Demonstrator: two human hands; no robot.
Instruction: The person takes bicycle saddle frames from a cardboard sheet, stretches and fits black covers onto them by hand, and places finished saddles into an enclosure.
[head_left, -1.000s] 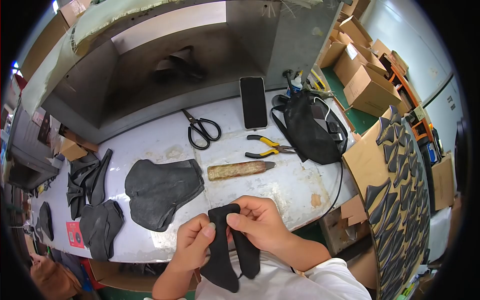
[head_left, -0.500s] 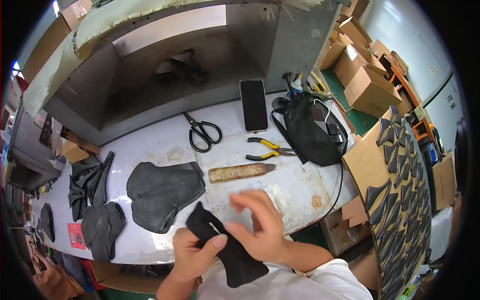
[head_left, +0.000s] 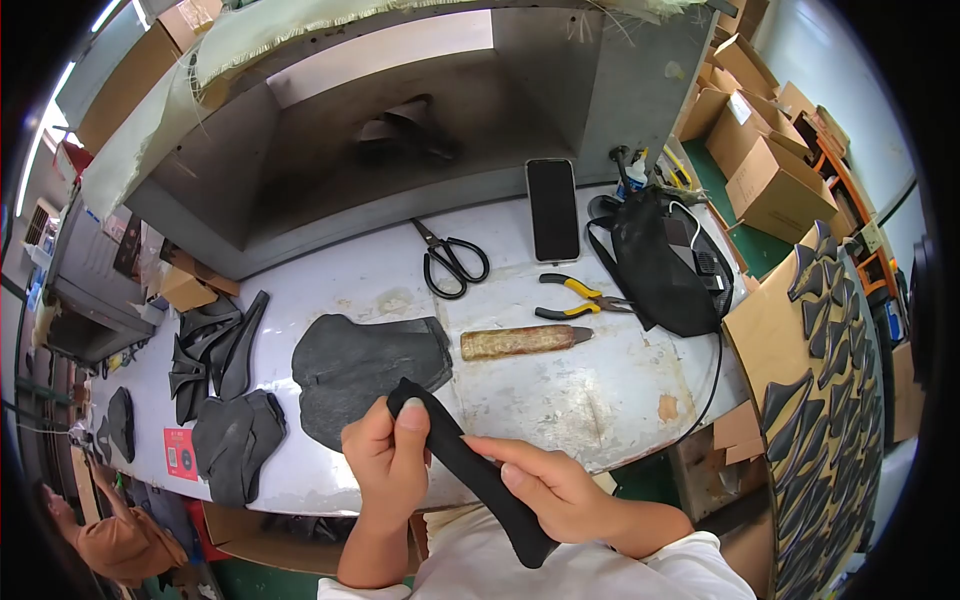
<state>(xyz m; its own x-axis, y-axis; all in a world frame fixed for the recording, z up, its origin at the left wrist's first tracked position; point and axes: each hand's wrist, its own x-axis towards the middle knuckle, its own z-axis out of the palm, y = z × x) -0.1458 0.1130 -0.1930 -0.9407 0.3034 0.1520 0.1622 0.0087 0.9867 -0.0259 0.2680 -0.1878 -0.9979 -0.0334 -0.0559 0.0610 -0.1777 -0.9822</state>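
Bare tabletop (head_left: pixel 615 385) opens far of the right hand (head_left: pixel 560 492), up to the wooden-handled tool (head_left: pixel 520 342). Farther, 1 narrow lane runs between scissors (head_left: pixel 446 253) and phone (head_left: pixel 554 210); pliers (head_left: pixel 594 297) and black bag (head_left: pixel 655 268) obstruct the right, the dark stack (head_left: pixel 360 368) the left. Room inside the shadowed cabinet (head_left: pixel 640 95) is hard to judge.

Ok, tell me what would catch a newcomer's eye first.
Probably the black piece, low centre, in the left hand's grip, the right hand touching it. Next, the cardboard board at right, crowded with dark curved pieces, and yellow-handled pliers on the table below the phone.
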